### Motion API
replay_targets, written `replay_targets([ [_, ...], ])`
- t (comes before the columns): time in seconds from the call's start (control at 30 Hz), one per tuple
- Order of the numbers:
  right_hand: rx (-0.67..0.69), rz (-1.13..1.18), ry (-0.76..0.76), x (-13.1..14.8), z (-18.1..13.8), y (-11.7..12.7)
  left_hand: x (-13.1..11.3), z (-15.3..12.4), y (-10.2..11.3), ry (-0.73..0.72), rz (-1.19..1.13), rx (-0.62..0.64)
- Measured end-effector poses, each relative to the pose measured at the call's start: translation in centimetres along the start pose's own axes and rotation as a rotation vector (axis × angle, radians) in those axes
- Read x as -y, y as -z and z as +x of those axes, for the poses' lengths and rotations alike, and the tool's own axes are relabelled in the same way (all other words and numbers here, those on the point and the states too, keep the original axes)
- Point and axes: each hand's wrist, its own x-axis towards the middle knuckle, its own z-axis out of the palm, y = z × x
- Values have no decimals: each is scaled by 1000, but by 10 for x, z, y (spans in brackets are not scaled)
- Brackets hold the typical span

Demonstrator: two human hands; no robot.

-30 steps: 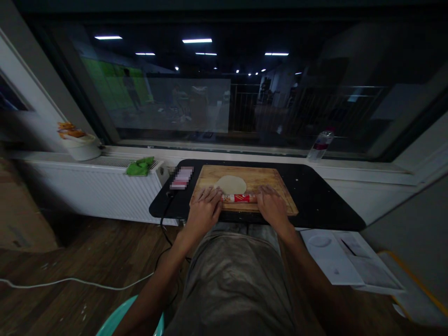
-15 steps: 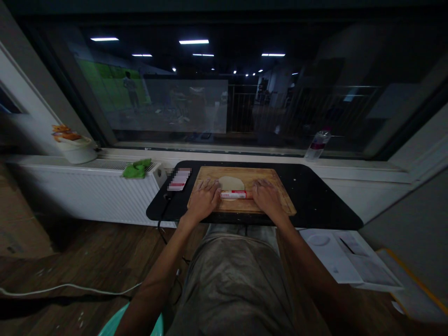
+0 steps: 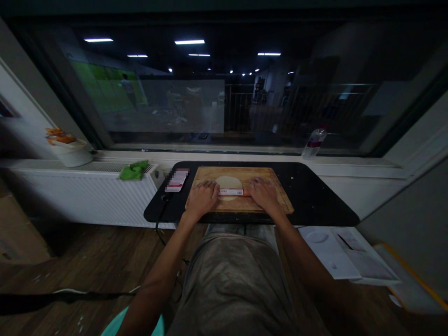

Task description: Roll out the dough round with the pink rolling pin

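A round, flat sheet of pale dough (image 3: 228,182) lies on a wooden cutting board (image 3: 241,206). Across its nearer half runs a rolling pin (image 3: 231,192) with a red and white label round its middle. My left hand (image 3: 203,198) is closed over the pin's left end, which it hides. At the other end, my right hand (image 3: 263,192) grips the pin just right of the dough. Both hands are palm down with fingers curled over the wood. The pin lies level, touching the dough.
The board sits on a black tabletop (image 3: 315,198) by a window. A phone (image 3: 177,180) lies left of the board. A green cloth (image 3: 134,170) and a white pot (image 3: 73,154) rest on the radiator. A plastic bottle (image 3: 314,143) stands on the sill; a teal basin (image 3: 117,323) is below.
The rolling pin has rolled slightly away from me over the dough, and its label has turned. Both hands moved with it. The whole view has shifted a little.
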Motion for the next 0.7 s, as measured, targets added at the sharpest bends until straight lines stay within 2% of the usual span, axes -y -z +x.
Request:
replay_targets([
  [0.37, -75, 66, 2, 2, -41, -6, -10, -41, -3, 9, -107, -106],
  [0.53, -117, 70, 16, 0, -47, -11, -12, -42, -1, 13, -103, -101],
  [0.7, -131, 44, 18, 0, -36, -15, -10, -33, -3, 24, -66, -79],
])
